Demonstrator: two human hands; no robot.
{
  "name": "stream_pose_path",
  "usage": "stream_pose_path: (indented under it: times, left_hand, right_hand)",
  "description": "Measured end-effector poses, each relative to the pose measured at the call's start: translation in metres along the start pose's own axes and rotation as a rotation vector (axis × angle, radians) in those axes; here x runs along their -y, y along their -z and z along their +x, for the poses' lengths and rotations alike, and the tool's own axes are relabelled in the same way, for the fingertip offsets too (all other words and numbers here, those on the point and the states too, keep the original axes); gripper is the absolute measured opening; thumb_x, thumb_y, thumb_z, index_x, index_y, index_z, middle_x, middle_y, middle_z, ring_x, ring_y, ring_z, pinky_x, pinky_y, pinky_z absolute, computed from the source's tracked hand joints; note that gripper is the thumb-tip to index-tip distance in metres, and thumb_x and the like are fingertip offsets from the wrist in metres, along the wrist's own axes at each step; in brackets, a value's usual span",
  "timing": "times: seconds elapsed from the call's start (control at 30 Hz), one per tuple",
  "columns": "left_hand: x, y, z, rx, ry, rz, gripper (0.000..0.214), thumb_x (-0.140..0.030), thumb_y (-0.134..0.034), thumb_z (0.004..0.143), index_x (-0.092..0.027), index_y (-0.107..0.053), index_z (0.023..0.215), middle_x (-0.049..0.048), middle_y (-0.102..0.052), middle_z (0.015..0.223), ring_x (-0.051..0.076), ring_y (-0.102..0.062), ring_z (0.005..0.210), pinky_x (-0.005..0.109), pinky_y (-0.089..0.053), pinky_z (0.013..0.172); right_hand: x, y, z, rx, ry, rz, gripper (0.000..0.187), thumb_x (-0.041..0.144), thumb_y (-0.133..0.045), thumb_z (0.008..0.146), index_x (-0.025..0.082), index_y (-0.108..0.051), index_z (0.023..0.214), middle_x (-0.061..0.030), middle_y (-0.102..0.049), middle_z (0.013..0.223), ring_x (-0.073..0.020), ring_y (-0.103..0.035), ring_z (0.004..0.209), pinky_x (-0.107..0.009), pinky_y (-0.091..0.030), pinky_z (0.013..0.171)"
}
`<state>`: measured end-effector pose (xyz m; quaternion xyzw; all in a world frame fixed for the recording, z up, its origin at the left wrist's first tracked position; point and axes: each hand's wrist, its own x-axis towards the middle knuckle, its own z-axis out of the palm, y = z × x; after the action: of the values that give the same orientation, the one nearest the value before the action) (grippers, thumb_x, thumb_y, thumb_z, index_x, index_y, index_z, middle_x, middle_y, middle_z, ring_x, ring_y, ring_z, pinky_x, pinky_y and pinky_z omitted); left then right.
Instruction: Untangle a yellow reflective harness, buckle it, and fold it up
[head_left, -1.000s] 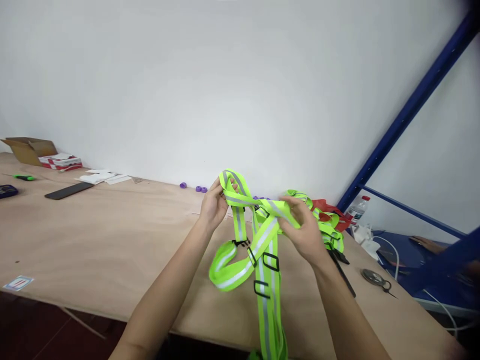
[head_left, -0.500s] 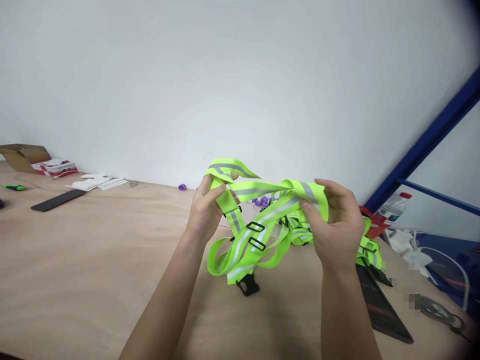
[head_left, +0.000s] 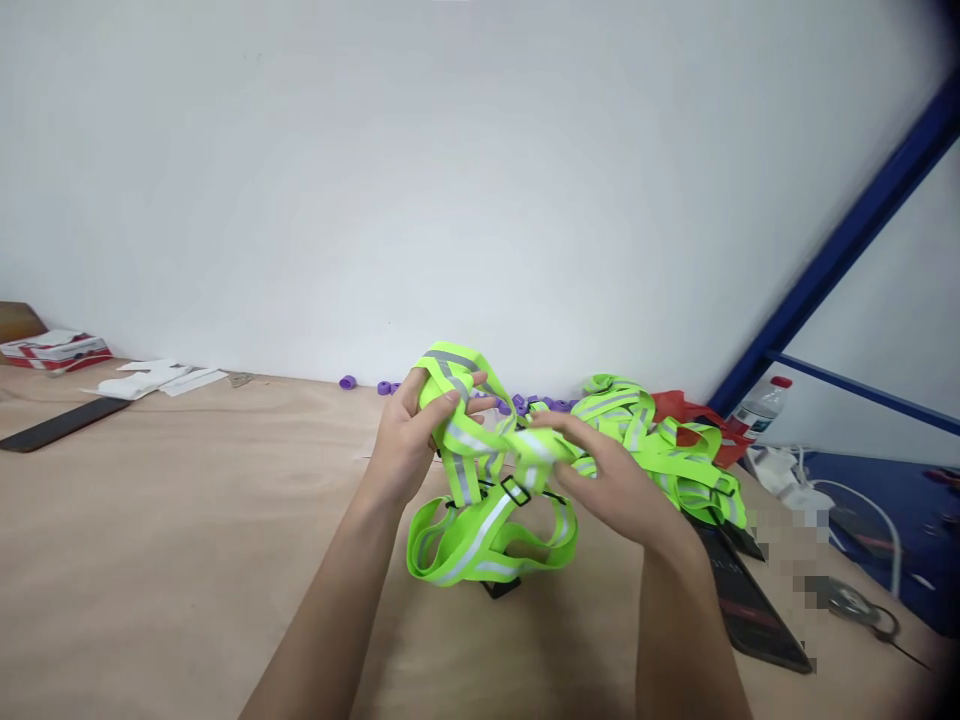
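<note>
A neon-green reflective harness (head_left: 480, 545) with grey stripes hangs in loops between my hands over the table. My left hand (head_left: 411, 440) is closed on its upper strap, thumb on top and some fingers stretched out behind. My right hand (head_left: 611, 480) pinches a twisted part of the strap between thumb and fingers, slightly blurred. A black slider (head_left: 516, 490) shows at the middle of the harness, and a black buckle (head_left: 500, 588) hangs at its lower end, partly hidden.
More green reflective straps (head_left: 690, 465) lie heaped at the right, beside red cloth (head_left: 682, 405) and a bottle (head_left: 761, 408). Purple rolls (head_left: 347, 382) line the wall. A dark tablet-like slab (head_left: 757, 610) lies at right front; a black strip (head_left: 64, 424) and white papers (head_left: 161, 380) at left.
My right hand has moved left toward my left hand, bringing the strap with it, so the upper loop is shorter. The view has turned slightly right, showing more of the strap heap.
</note>
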<state>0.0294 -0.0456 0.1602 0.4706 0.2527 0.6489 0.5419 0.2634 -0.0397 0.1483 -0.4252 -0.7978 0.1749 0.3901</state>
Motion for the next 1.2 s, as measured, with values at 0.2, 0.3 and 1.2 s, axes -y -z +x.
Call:
stream_pose_path:
  times: [0.2, 0.3, 1.2]
  left_hand:
    - [0.005, -0.007, 0.0, 0.116, -0.027, -0.029, 0.036, -0.018, -0.07, 0.082, -0.016, -0.061, 0.117, 0.0135, -0.075, 0.119, 0.03, -0.068, 0.118, 0.043, -0.054, 0.103]
    - [0.002, -0.012, -0.004, 0.152, -0.04, -0.07, 0.037, -0.013, -0.069, 0.082, -0.017, -0.06, 0.118, 0.0126, -0.074, 0.122, 0.03, -0.063, 0.126, 0.047, -0.049, 0.11]
    - [-0.023, 0.008, -0.007, -0.239, -0.416, 0.511, 0.036, -0.039, -0.066, 0.088, -0.02, -0.056, 0.117, 0.0077, -0.064, 0.114, 0.022, -0.063, 0.103, 0.032, -0.058, 0.079]
  right_hand:
    - [0.027, 0.004, -0.005, 0.01, -0.084, 0.057, 0.02, 0.045, -0.063, 0.089, 0.025, -0.069, 0.087, -0.0023, -0.074, 0.09, -0.0208, -0.07, 0.085, -0.034, -0.056, 0.079]
    - [0.036, -0.007, -0.008, 0.141, -0.194, 0.043, 0.036, 0.047, -0.074, 0.082, 0.027, -0.068, 0.113, -0.0032, -0.074, 0.107, -0.0205, -0.069, 0.085, -0.033, -0.055, 0.075]
    - [0.024, -0.017, 0.006, -0.307, 0.077, -0.06, 0.018, 0.022, -0.055, 0.084, 0.022, -0.073, 0.087, -0.0057, -0.072, 0.09, -0.0216, -0.066, 0.085, -0.034, -0.049, 0.078]
